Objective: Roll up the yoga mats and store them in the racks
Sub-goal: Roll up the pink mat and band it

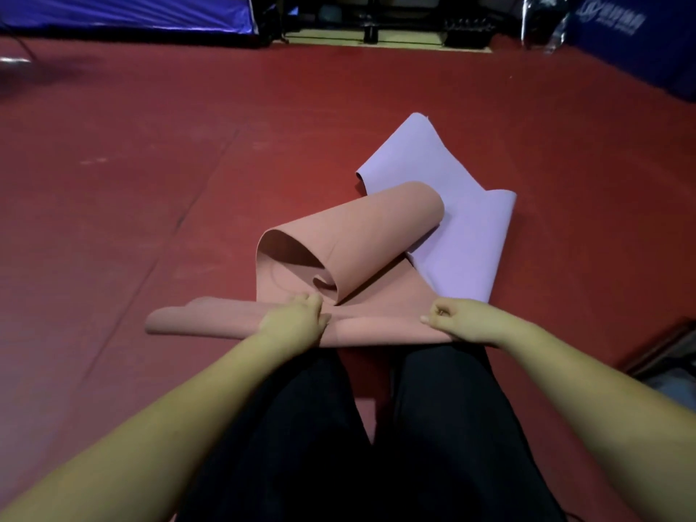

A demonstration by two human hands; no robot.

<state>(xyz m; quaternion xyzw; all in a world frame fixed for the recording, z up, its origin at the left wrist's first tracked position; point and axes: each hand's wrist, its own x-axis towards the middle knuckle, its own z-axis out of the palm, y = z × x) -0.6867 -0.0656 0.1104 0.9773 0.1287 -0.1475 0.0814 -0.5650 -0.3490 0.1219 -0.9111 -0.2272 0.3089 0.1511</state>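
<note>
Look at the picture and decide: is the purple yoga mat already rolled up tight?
No. The purple yoga mat lies loosely folded on the red floor, partly under the curled pink yoga mat.

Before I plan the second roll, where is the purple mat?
In the head view, the purple mat lies on the red floor, right of center, partly under the pink mat.

Open red floor (150,163) fills the frame's left and upper middle. At centre the curled pink mat (361,235) and lilac mat (452,205) block passage; clutter (663,359) crowds the right edge.
</note>
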